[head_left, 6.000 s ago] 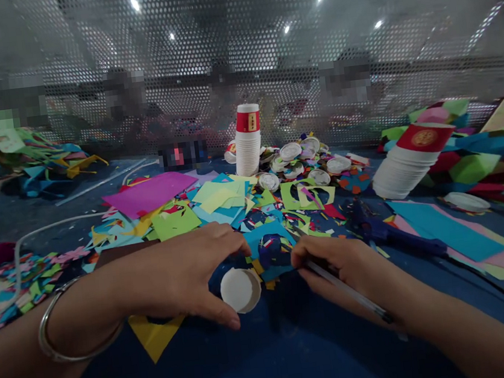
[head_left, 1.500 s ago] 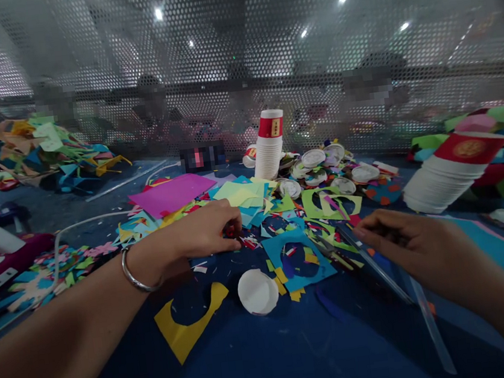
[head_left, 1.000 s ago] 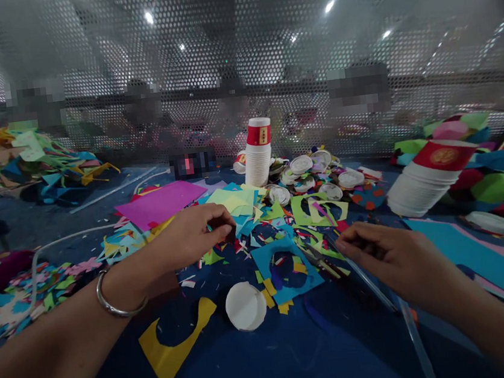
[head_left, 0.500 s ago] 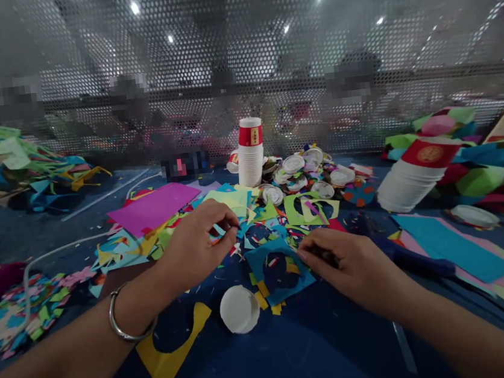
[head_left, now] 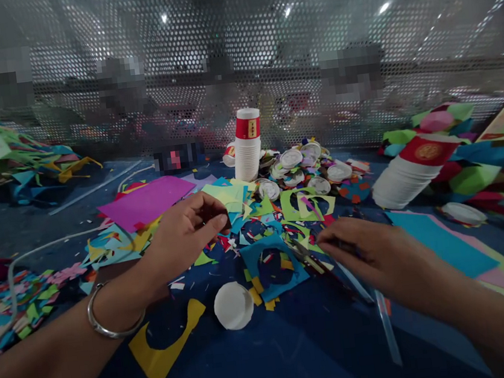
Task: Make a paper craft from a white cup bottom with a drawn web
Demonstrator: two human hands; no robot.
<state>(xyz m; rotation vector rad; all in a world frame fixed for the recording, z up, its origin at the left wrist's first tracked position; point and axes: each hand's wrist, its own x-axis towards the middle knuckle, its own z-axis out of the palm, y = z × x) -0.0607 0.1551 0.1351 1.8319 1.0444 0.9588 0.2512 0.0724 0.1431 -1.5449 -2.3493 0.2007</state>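
We had both hands out over the blue table (head_left: 263, 366), with the blue paper (head_left: 252, 263) lying between them, its round hole facing up. The relation that counted most, we judged, was the one at the right hand (head_left: 373, 254): the clear stick (head_left: 354, 283) lay just on the near side of its fingers, its long axis slanting from far left to near right, its far end close to the fingertips. The right hand was plainly the nearer of the two. Its fingers were bent and drawn close to the thumb, but we could not tell whether they touched the stick or pinched anything at all.

The tool (head_left: 316, 265) with light handles lay left of that hand, beside the blue paper, on much the same slant. A second clear strip (head_left: 388, 328) lay to the near right, pointing more directly toward us.

The left hand (head_left: 184, 233) hung over the left side, thumb and forefinger nearly together. A small dark scrap (head_left: 227, 222) seemed to show at the tips; we could not tell whether it was gripped. The white dish (head_left: 233, 305) sat on the near side of those fingertips, well apart from both hands, with the yellow paper (head_left: 156, 365) to its left.
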